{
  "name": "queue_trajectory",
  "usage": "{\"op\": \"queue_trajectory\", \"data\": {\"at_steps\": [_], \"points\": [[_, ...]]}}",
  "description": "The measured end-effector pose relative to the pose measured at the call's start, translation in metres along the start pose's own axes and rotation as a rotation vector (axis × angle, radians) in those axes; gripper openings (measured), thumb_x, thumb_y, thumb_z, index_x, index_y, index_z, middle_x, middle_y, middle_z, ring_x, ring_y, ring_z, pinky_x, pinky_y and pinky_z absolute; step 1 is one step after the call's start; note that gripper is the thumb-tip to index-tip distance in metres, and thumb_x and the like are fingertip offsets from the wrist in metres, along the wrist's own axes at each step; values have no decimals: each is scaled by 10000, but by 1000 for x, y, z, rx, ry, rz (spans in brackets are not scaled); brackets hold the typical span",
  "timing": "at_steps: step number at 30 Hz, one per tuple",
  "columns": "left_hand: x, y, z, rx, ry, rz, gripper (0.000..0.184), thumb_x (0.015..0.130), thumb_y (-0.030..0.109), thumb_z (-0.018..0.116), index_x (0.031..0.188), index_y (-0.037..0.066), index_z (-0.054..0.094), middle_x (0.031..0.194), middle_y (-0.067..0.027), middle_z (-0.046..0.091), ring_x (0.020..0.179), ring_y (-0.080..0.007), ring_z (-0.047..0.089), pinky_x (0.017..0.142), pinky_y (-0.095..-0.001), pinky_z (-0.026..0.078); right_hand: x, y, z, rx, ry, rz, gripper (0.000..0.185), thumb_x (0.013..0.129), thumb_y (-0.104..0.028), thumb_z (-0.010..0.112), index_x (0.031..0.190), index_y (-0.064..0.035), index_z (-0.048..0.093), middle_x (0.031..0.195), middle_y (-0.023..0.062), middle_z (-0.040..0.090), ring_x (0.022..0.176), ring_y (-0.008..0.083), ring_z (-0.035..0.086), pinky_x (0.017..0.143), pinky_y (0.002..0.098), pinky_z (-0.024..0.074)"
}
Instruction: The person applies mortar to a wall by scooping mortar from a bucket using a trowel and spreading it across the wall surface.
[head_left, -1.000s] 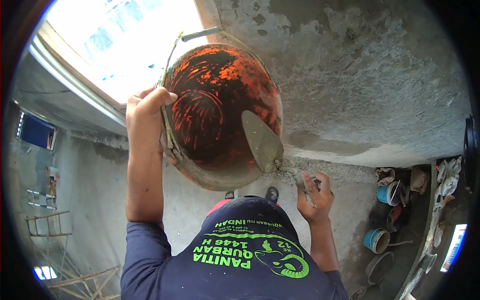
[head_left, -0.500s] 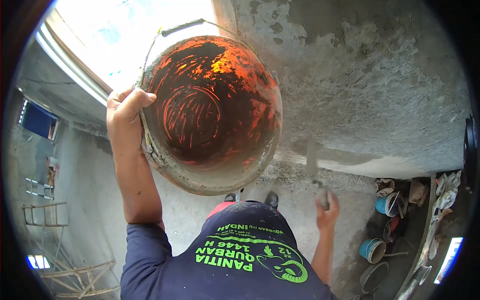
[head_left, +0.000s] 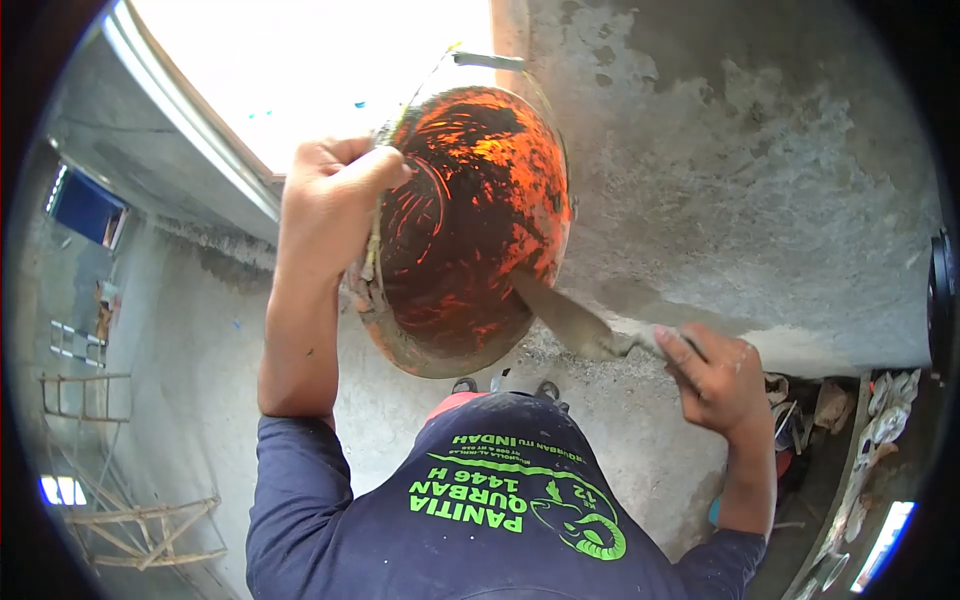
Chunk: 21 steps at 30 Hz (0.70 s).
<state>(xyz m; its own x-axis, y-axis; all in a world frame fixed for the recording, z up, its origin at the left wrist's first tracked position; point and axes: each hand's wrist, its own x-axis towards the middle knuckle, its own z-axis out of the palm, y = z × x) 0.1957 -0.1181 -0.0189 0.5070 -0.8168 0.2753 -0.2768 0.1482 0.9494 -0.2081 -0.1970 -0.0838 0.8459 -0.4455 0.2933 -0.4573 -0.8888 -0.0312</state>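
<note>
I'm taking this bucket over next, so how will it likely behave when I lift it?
The bucket is probably fairly light for its size: the left hand alone holds it tilted by the rim, and its inside looks smeared rather than filled. The handle may swing, being a thin loop. The caked rim might feel gritty.

A: Hand tally?
B: Two: left hand, right hand.
A: Gear?
B: One trowel, one large bucket.
A: Below?
B: Two feet, one shirt. Background buckets partly hidden, count unclear.
</note>
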Motion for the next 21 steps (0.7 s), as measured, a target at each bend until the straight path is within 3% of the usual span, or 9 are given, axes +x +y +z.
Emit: {"op": "queue_trajectory", "data": {"at_steps": [4, 6, 8, 9, 11, 12, 14, 16, 21], "points": [[13, -7, 18, 124, -37, -43, 136, 807, 47, 615, 734, -38, 691, 681, 8, 639, 590, -38, 508, 541, -222, 376, 10, 5, 13, 301, -191, -41, 567, 759, -137, 790, 1315, -178, 686, 1024, 61, 670, 737, 269, 686, 603, 402, 532], [30, -16, 26, 118, -13, -71, 211, 818, 119, 615, 697, -41, 679, 597, 24, 587, 543, -34, 477, 477, -249, 341, 18, 25, 40, 430, -208, -50, 570, 770, -119, 781, 1330, -160, 684, 959, 77, 668, 696, 266, 660, 565, 366, 504], [42, -32, 20, 226, -38, -60, 225, 811, 135, 613, 662, -32, 631, 582, 30, 552, 538, -40, 454, 474, -255, 330, 16, 49, 83, 889, -184, -128, 552, 834, -130, 759, 1374, -80, 658, 910, 90, 695, 607, 216, 612, 529, 329, 467], [44, -40, 18, 228, -31, -82, 230, 812, 142, 617, 655, -26, 617, 581, 31, 538, 538, -44, 445, 476, -261, 327, 14, 52, 93, 889, -186, -142, 552, 834, -130, 759, 1374, -80, 658, 910, 90, 695, 607, 216, 612, 529, 329, 467], [42, -50, 16, 215, 10, -85, 241, 811, 158, 629, 653, -23, 611, 582, 28, 521, 552, -56, 448, 496, -270, 338, 0, 55, 103, 1503, -516, 333, 547, 893, -154, 720, 1394, 37, 613, 903, 132, 714, 565, 167, 560, 519, 303, 442], [39, -53, 13, 209, 22, -61, 241, 811, 158, 629, 653, -23, 611, 582, 28, 521, 552, -56, 448, 496, -270, 338, -5, 58, 112, 1486, -504, 314, 547, 893, -154, 720, 1394, 37, 613, 903, 132, 714, 565, 167, 560, 519, 303, 442], [28, -59, 8, 191, 119, -99, 230, 822, 138, 621, 659, -25, 615, 583, 29, 520, 564, -63, 452, 511, -277, 344, -16, 60, 130, 1894, -503, 441, 569, 922, -176, 689, 1402, 107, 569, 945, 176, 711, 554, 143, 537, 496, 302, 425], [17, -64, 9, 117, 202, 52, 226, 827, 111, 612, 645, -22, 596, 578, 41, 501, 559, -59, 435, 503, -289, 321, -10, 58, 125, 1970, -499, 451, 577, 925, -238, 663, 1357, 136, 579, 873, 180, 686, 538, 145, 525, 471, 295, 395], [-8, -79, -11, 105, 238, 50, 239, 802, 39, 595, 579, 26, 510, 578, 72, 456, 551, -26, 383, 487, -290, 253, 21, 73, 90, 2049, -301, 242, 604, 931, -336, 679, 1293, 140, 590, 899, 158, 690, 547, 129, 556, 459, 277, 415]]}}
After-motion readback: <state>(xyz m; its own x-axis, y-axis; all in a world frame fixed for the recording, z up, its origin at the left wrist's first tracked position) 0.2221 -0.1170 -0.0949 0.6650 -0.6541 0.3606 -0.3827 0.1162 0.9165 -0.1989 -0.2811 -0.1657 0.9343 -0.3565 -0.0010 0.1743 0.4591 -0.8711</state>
